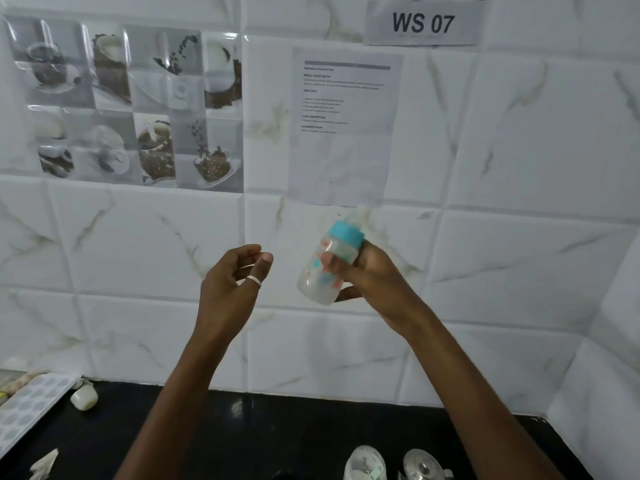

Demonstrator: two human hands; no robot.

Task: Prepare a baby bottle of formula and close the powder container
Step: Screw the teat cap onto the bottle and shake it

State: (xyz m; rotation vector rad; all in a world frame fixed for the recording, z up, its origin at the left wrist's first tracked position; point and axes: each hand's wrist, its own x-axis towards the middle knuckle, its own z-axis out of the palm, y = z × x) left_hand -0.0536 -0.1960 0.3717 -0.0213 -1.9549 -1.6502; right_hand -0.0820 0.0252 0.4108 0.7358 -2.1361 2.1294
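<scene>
Mixing step, head view. The right hand (372, 275) grips the bottle (320, 275) round its middle, fingers and thumb curled about the body, and holds it raised in front of the wall (502, 254), well above the counter (242, 438). The bottle tilts, its teat (360, 211) up and to the right; the blue collar (346, 233) sits on the neck. The teat is blurred, which suggests shaking. The contents look milky white. The left hand (232, 282) hangs beside it, apart, fingers loosely curved and holding nothing; a ring (253, 280) shows on one finger.

To do the step well, judged from this view:
- Check that the collar is screwed fully down; a loose collar is likely to leak under shaking.
- Keep the grip on the body, below the collar, so that the screw joint is not twisted open.
- The free hand could steady the base or cover the teat.
- Shake until no clumps show through the clear wall.

A clear cap (365, 465) and a steel kettle (422, 467) stand on the counter at the lower edge. The powder container is not in view, so whether it is closed cannot be told.
</scene>
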